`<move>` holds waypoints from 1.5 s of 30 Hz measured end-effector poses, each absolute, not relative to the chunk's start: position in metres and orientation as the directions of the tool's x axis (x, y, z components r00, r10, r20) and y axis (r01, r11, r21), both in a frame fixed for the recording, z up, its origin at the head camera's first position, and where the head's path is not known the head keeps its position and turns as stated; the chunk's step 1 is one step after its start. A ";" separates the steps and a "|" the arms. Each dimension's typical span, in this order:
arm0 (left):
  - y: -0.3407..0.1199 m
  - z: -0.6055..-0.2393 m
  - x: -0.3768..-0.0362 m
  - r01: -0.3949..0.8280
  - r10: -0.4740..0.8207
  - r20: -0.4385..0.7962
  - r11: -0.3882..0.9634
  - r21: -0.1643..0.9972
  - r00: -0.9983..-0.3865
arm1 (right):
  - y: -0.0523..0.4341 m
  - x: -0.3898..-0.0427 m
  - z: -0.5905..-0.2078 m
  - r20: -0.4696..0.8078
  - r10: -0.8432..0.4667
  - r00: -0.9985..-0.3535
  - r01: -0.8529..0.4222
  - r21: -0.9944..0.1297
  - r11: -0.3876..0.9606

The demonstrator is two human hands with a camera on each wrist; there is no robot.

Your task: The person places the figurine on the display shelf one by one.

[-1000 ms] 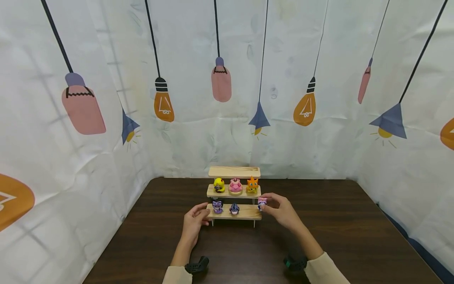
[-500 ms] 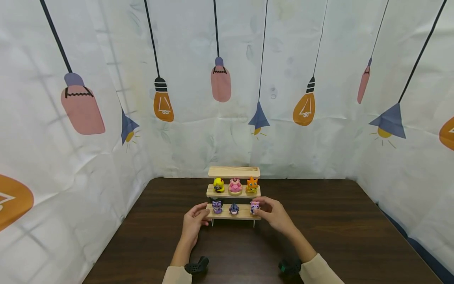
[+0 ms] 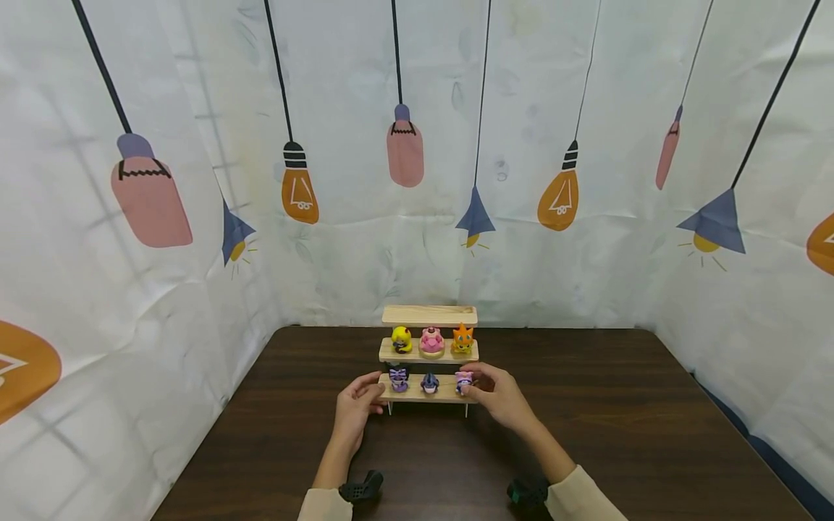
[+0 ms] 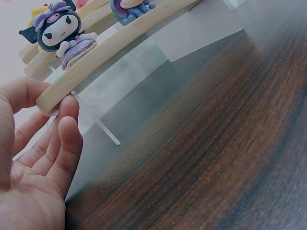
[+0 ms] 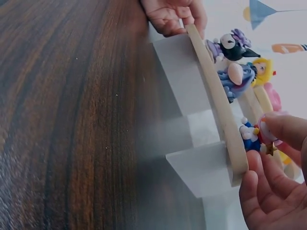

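Pinched upright by right hand [image 3: 500, 396]: pink figurine [image 3: 465, 381] (facing forward).

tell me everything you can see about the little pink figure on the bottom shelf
The pink figure is a small glossy toy, plastic by the look, with a pink head, a blue and white body and a gold star low on it. It stands upright at the right end of the bottom shelf, right of two purple figures. The right hand pinches it with thumb and fingers; the left hand touches the shelf's other end.
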State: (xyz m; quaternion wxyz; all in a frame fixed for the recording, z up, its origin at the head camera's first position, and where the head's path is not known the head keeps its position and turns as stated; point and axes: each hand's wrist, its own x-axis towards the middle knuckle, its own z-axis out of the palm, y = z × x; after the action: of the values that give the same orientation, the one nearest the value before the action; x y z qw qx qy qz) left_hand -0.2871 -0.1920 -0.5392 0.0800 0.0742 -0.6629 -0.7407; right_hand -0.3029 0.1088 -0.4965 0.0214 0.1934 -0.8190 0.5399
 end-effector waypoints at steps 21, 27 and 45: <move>-0.190 -0.534 -0.287 0.018 -0.217 -0.007 -0.111 0.994 -0.976 | 0.103 -0.302 -0.494 0.237 -0.220 -0.946 -0.308 -0.871 0.384; -0.190 -0.534 -0.286 0.019 -0.216 -0.007 -0.115 0.993 -0.976 | 0.102 -0.302 -0.494 0.234 -0.211 -0.949 -0.300 -0.874 0.382; -0.192 -0.539 -0.286 -0.004 -0.213 -0.028 -0.112 0.994 -0.977 | 0.105 -0.301 -0.496 0.230 -0.222 -0.948 -0.301 -0.874 0.381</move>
State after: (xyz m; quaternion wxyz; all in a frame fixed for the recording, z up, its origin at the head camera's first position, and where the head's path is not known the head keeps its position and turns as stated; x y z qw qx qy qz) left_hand -0.2863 -0.1917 -0.5387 0.0707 0.0819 -0.6627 -0.7410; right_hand -0.3012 0.1053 -0.4956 0.0374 0.1575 -0.8302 0.5335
